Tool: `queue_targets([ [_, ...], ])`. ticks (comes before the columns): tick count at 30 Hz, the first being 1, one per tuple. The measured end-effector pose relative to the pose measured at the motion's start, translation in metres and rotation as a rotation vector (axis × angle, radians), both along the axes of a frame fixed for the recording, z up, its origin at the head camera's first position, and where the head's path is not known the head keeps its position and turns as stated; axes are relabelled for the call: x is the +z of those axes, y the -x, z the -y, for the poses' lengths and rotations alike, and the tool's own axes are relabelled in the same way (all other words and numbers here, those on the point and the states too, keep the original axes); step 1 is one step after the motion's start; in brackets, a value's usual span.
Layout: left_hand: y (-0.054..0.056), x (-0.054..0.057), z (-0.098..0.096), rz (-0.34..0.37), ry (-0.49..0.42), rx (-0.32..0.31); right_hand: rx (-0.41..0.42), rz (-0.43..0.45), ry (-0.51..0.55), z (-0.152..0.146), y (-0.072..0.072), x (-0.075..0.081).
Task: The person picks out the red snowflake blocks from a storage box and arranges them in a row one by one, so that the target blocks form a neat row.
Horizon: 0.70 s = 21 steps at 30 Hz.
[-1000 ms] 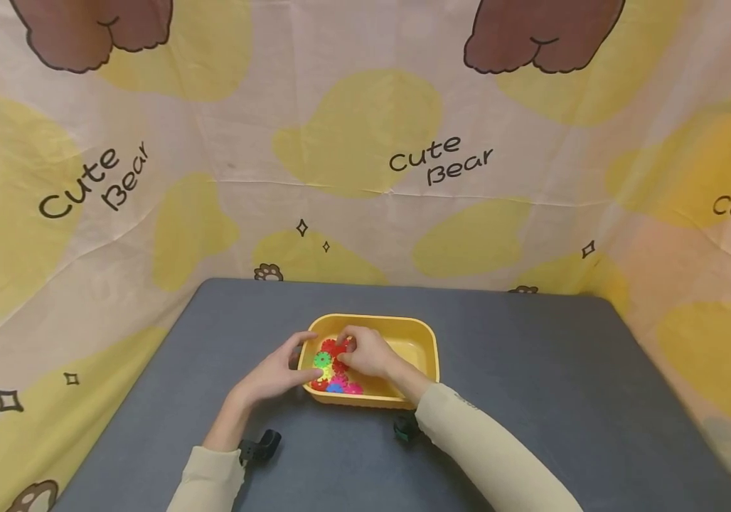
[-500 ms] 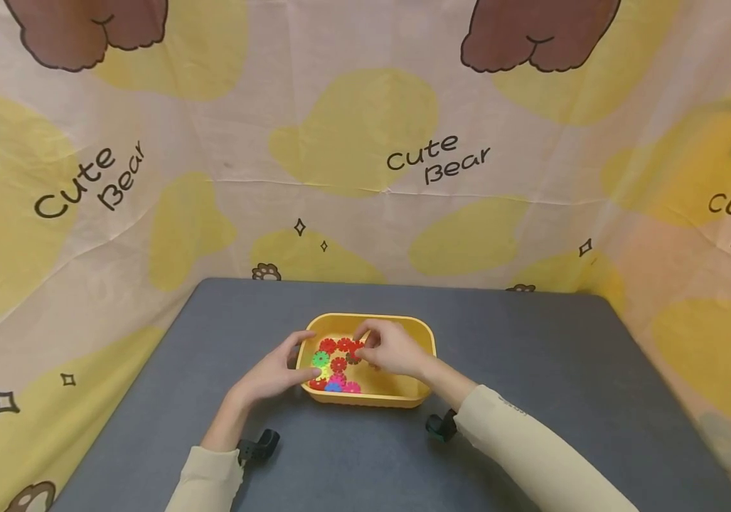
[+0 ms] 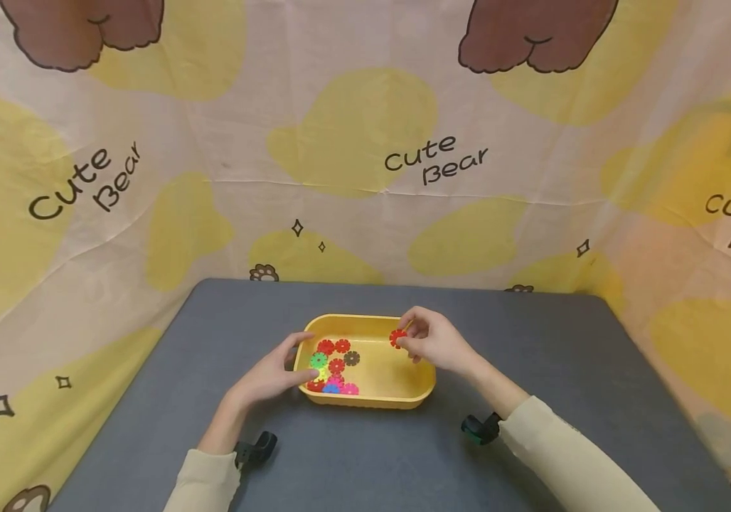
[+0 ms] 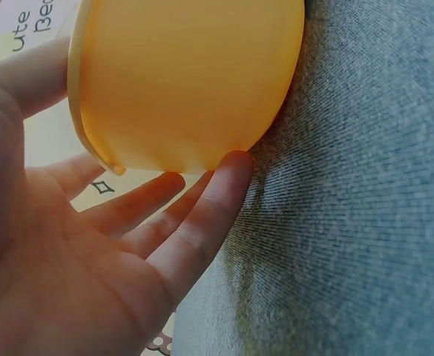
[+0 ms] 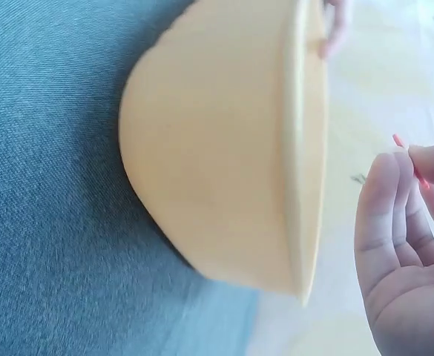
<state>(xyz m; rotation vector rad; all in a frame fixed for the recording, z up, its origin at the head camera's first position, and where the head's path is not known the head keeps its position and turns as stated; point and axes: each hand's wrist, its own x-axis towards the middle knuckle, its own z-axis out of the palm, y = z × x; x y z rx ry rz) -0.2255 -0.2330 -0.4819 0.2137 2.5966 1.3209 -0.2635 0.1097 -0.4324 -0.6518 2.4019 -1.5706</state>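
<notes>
Right hand (image 3: 432, 345) pinches a red gear piece (image 3: 397, 338) between thumb and fingertips, held above the right end of the yellow tray (image 3: 404, 398), just inside its far-right corner. In the right wrist view only a thin red edge of the piece (image 5: 406, 159) shows at the fingertips, clear of the tray's rim (image 5: 309, 148).

Left hand (image 3: 269, 375) lies against the tray's left end, fingers straight and spread, touching the outer wall; the left wrist view shows the fingers (image 4: 202, 215) under and beside the wall (image 4: 187, 81), thumb along the rim.

Loose gear pieces (image 3: 333, 366), red, green, brown, pink and blue, lie clustered in the tray's left half, nearer the left hand, well apart from the held piece. Tray sits mid-worktop (image 3: 596, 370) on grey cloth.
</notes>
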Motion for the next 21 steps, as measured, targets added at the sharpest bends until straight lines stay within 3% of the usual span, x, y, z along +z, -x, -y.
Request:
queue_targets([
  [11,0.0,-0.001,0.001,0.014,0.008,0.002,-0.141,0.085,0.125,-0.044,0.006,-0.003],
  [17,0.001,-0.001,0.0,0.012,0.007,0.001,-0.217,0.106,0.117,-0.067,0.014,-0.023],
  [21,0.001,0.0,0.0,0.013,0.003,0.002,-0.256,0.118,0.053,-0.077,0.019,-0.038],
])
